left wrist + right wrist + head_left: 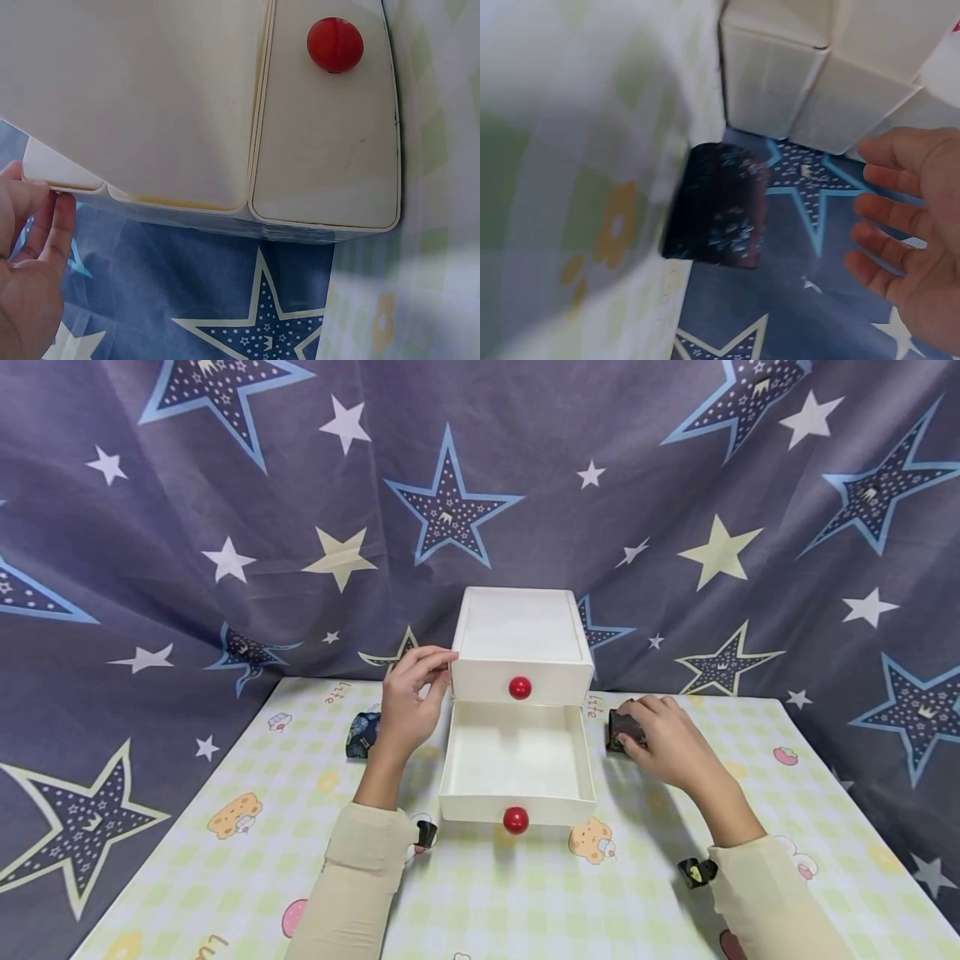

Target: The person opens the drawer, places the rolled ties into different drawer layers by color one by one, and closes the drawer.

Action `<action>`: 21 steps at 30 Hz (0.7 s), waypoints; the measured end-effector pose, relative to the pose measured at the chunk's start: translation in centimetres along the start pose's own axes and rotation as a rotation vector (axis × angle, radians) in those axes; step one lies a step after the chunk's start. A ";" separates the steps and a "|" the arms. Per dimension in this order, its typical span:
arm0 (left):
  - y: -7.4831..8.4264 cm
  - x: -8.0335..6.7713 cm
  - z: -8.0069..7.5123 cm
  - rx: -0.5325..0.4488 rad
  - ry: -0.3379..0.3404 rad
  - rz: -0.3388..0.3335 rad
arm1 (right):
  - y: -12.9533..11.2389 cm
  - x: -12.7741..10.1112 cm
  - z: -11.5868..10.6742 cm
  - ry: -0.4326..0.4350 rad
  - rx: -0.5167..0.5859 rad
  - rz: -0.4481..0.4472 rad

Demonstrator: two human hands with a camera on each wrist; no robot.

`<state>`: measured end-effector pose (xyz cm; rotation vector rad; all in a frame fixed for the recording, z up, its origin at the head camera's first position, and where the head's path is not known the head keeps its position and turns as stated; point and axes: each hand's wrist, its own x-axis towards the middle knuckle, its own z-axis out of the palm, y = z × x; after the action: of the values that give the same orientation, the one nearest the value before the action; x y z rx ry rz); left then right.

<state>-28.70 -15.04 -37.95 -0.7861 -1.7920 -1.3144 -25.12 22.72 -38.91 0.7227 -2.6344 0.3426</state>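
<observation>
A white drawer cabinet [525, 622] with round red knobs stands at the back of the table. Its middle drawer [517, 752] is pulled out and looks bare inside; the top and bottom drawers are closed. At the cabinet's upper left front corner, my left hand [416, 697] rests its fingertips against the edge, also seen in the left wrist view. To the right of the cabinet is a dark patterned cylinder [718, 206], which stands on the table. My right hand [922, 217] reaches over beside it, fingers apart and loosely bent, with a gap between hand and cylinder.
Left of the cabinet, partly behind my left wrist, sits a dark blue patterned cylinder [362, 735]. A checked tablecloth [300, 852] covers the table. Behind it hangs a blue-grey curtain [285, 510] with stars. Small black wrist devices [697, 872] sit at both sleeves.
</observation>
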 end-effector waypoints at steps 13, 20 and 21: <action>0.1 0.0 0.0 -0.011 -0.002 -0.010 | 2.3 1.3 2.2 -0.133 -0.098 0.008; 0.0 0.0 0.0 -0.005 -0.001 -0.006 | 3.0 1.7 2.8 -0.221 -0.148 -0.013; 0.0 0.0 0.0 -0.007 -0.001 -0.006 | 3.1 1.7 2.9 -0.241 -0.156 -0.012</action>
<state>-28.70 -15.00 -37.93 -0.7864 -1.7928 -1.3245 -28.98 23.61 -41.19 0.7697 -2.8401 0.0474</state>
